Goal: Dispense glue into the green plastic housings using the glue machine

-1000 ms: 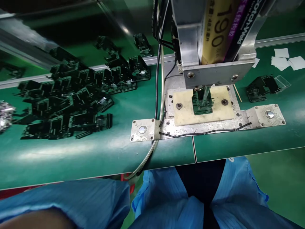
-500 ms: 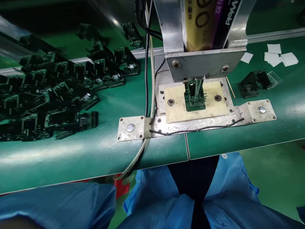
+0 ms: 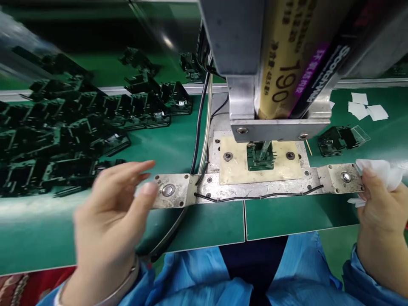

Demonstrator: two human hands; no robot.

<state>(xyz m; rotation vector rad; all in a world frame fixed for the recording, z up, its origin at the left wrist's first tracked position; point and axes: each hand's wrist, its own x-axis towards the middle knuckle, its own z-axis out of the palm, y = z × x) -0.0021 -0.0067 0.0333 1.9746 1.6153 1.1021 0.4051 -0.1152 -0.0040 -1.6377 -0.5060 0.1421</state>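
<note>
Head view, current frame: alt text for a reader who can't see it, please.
A person's open left hand hovers by the left button of a metal plate on a green table, while the right hand clutches a white wipe. A glue tube stands over a small green part; black parts lie at left.

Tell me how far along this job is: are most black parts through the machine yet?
Early, it seems. Done: perhaps the loose parts lying right of the fixture. In hand: one part sits in the fixture; the left hand hovers open by a button, the right hand grips a wipe. Left: the big pile at the left.
</note>
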